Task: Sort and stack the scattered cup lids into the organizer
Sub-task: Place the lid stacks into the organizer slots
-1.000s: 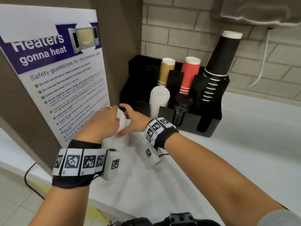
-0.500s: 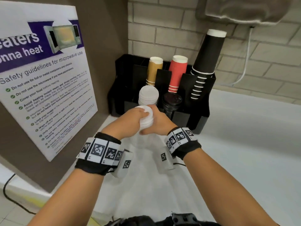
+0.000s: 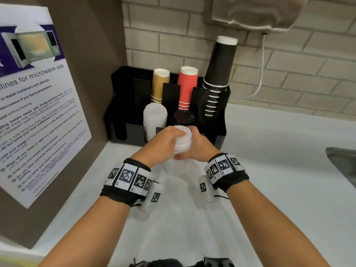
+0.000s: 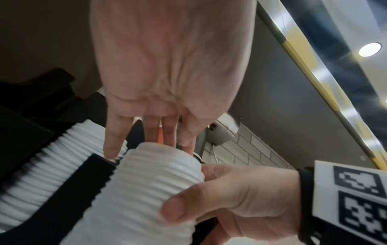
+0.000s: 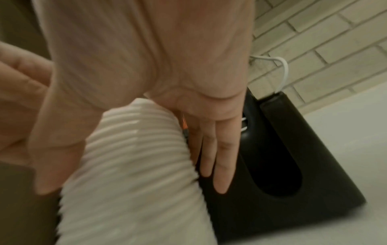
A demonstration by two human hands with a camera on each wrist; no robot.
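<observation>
Front of organizer: both hands hold a stack of white cup lids (image 3: 182, 141) just before the black cup organizer (image 3: 221, 132), above the white counter (image 3: 269, 170).
Left hand (image 3: 163, 140): on the stack's left side, fingers reaching over its top lid; the left wrist view shows the fingers (image 4: 111, 142) nearly straight, so it steadies more than clenches.
Right hand (image 3: 200, 147): grasping the same stack from the right; the left wrist view shows its thumb curled onto the ridged side.
What changed: a second ago the hands were low at the organizer's left, by the microwave poster (image 3: 38, 112), gathering lids off the counter; now the stack is lifted and carried up to the organizer's front row.
Organizer contents: a tall pile of white lids (image 3: 155, 120) in one front slot, black lids (image 3: 183, 118) in the slot to its right; tan, red and black paper cups (image 3: 217, 74) behind.
Meaning for the task: gathering looks done for this batch; judging by colour, the stack belongs on the white pile.
Risk: a loose stack may fan out if the grip eases early.
</observation>
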